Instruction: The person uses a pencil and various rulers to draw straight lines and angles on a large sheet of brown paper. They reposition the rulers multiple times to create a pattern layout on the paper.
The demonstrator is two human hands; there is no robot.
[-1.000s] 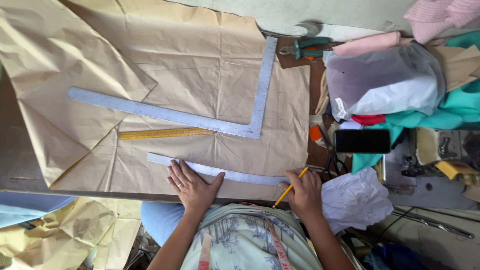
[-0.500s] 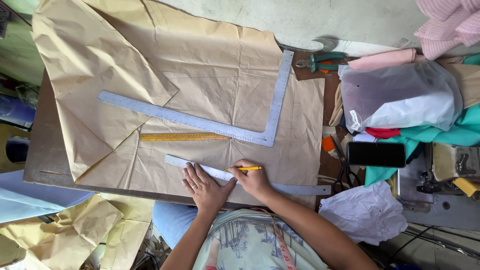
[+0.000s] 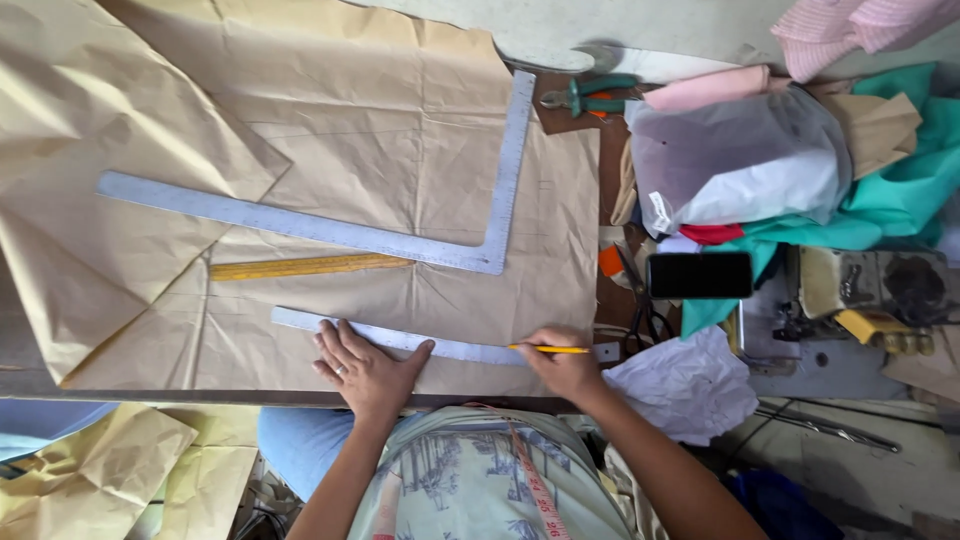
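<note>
Ruler (image 3: pixel 450 348), a long flat metal strip, lies across the near edge of brown pattern paper (image 3: pixel 400 150) spread over your desk (image 3: pixel 30 370), just in front of your body. Your left hand (image 3: pixel 368 366) is spread wide and flat, palm down, pressing the ruler's left half against the paper. Your right hand (image 3: pixel 566 364) is closed around a yellow pencil (image 3: pixel 548 349), whose tip meets the ruler's upper edge toward its right end.

Risks, judging from how things lie: your left hand pins only one half of the ruler, so sideways pressure from the pencil could swing the free right end and bend the line. The paper is creased and folded, and its near edge sits at the desk's rim; a ridge under the ruler could lift it, or the sheet could slide toward you. A hard press over a crease could tear the paper.

Beyond the ruler rest a yellow wooden stick (image 3: pixel 310 266) and a large metal square (image 3: pixel 400 240), both well apart from your hands. To your right, a dark phone (image 3: pixel 700 275) and crumpled white paper (image 3: pixel 690 385) sit near your right hand; a wide elbow sweep could knock them.
</note>
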